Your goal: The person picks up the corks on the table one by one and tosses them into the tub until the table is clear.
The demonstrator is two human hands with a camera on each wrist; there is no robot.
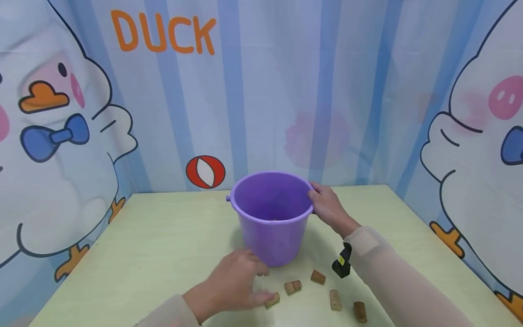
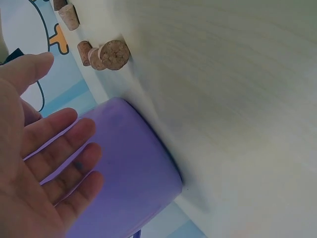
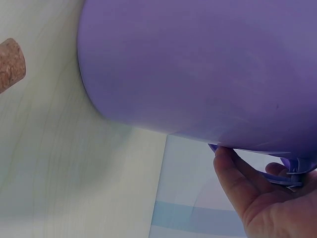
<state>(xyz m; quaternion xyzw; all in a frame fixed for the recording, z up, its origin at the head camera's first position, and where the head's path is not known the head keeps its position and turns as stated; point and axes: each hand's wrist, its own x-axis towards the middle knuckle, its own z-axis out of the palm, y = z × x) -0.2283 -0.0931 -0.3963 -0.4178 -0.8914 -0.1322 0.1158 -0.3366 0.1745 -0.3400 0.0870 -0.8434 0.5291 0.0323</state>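
A purple bucket [image 1: 273, 240] stands upright on the table. My right hand [image 1: 328, 206] grips its right rim, and in the right wrist view the fingers [image 3: 237, 186] curl around the purple handle by the rim. My left hand [image 1: 234, 284] hovers low in front of the bucket, fingers loosely spread and nothing between them. Its thumb tip overlaps the nearest cork [image 1: 273, 300] in the head view. In the left wrist view the cork [image 2: 115, 54] lies apart from the open palm [image 2: 29, 168]. The bucket's floor is mostly hidden.
More corks lie front right on the pale table [image 1: 163, 240]: a cork [image 1: 318, 277] near the bucket, a cork [image 1: 335, 300] and a darker cork [image 1: 360, 312]. A black device [image 1: 342, 262] hangs at my right wrist. A duck-printed curtain [image 1: 269, 91] backs the table.
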